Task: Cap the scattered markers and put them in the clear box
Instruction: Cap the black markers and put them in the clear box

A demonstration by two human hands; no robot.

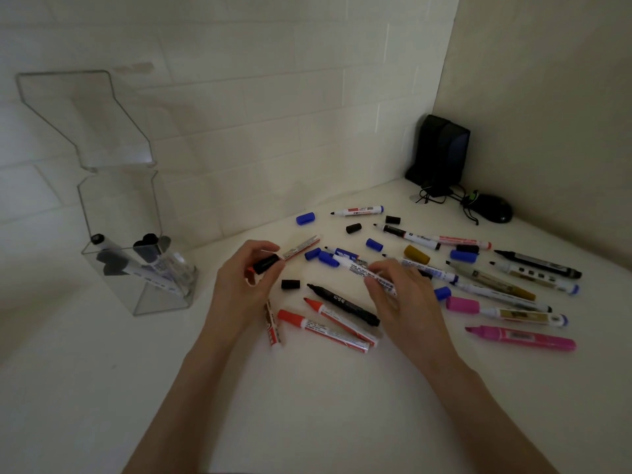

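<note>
At the left of the white table (307, 405) stands the clear box (160, 299), its hinged lid (89, 114) tipped up and back against the tiled wall. Inside it a few markers with black caps (149, 241) lean upright, caps at the top; reflections in the plastic make an exact count hard.

Your left hand (244, 285) is curled round a black cap (266, 264), which sits in line with a white barrel with red print (302, 247). You cannot tell whether the cap is fully seated.

Your right hand (400, 295) pinches a white marker (359, 268) between fingertips and thumb, just above the table, with a blue cap (328, 258) at its far end.

Around your hands the other markers lie loose, none in the box: two red markers (325, 328) and a black marker (342, 304) between your hands, and a pink marker (523, 338) with a pink cap (461, 304) to the right. Loose blue and black caps are scattered near the wall, among them a single black cap (290, 284) just beside your left hand.
</note>
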